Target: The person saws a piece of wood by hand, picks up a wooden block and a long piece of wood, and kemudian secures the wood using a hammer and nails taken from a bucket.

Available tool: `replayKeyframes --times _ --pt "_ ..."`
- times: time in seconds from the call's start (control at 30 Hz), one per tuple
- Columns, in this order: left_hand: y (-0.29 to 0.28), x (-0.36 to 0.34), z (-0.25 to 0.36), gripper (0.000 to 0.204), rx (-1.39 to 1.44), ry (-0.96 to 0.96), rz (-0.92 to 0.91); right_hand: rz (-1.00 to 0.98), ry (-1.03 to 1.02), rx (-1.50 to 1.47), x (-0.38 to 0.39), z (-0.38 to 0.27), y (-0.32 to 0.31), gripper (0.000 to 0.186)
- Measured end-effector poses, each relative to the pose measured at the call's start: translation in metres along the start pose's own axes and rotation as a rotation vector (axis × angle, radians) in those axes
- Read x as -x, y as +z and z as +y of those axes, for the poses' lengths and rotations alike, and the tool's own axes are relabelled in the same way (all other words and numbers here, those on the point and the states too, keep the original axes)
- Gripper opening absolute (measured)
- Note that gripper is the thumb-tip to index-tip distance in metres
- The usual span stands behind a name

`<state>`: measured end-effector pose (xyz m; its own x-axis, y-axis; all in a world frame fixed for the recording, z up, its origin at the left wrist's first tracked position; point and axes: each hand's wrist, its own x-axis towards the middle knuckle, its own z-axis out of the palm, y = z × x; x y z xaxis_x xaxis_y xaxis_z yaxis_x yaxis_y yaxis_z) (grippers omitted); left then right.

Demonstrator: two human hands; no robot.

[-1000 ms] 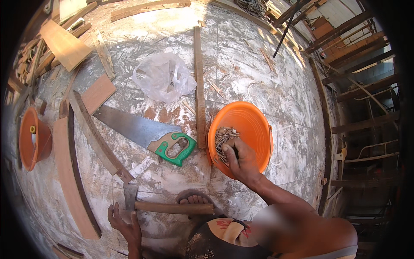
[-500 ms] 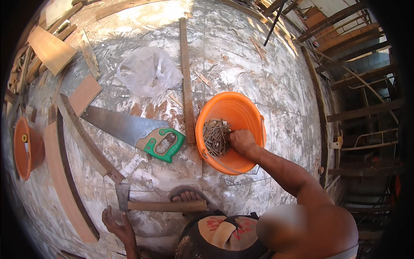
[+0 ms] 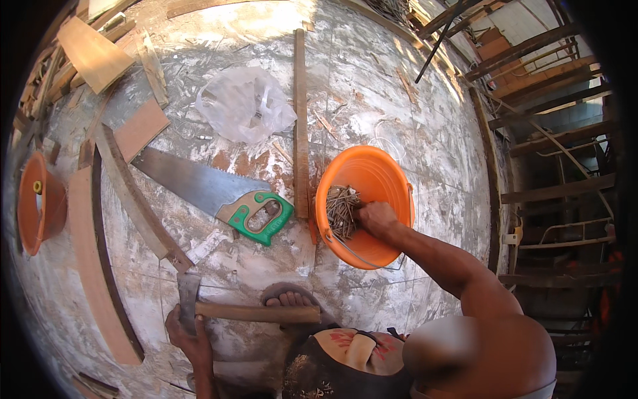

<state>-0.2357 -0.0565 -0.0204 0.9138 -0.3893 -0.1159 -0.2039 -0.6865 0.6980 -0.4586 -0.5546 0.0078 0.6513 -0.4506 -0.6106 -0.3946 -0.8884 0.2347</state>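
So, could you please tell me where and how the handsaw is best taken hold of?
I'd probably grip the handsaw by its green handle, coming from the lower right: it lies flat, looped end nearest, toothed edge along the far side.

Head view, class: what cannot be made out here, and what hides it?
Head view:
Right hand: fingertips and anything held, hidden behind its knuckles.
Orange bucket: bottom, partly covered by nails.
Plastic bag: any contents, veiled by cloudy folds.
Top plank: upper side, cut off by picture edge.
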Motion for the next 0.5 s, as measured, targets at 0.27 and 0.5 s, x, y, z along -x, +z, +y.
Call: replayKeyframes --times 0.27,0.5 --pt "0.003 -0.001 -0.011 0.055 -0.011 0.015 0.031 -0.014 -0.113 0.069 -0.001 0.01 -0.004 0.024" --pt "0.004 -0.001 -0.013 0.056 -0.023 -0.002 0.028 -0.122 -0.044 0.119 0.0 -0.004 -0.017 0.024"
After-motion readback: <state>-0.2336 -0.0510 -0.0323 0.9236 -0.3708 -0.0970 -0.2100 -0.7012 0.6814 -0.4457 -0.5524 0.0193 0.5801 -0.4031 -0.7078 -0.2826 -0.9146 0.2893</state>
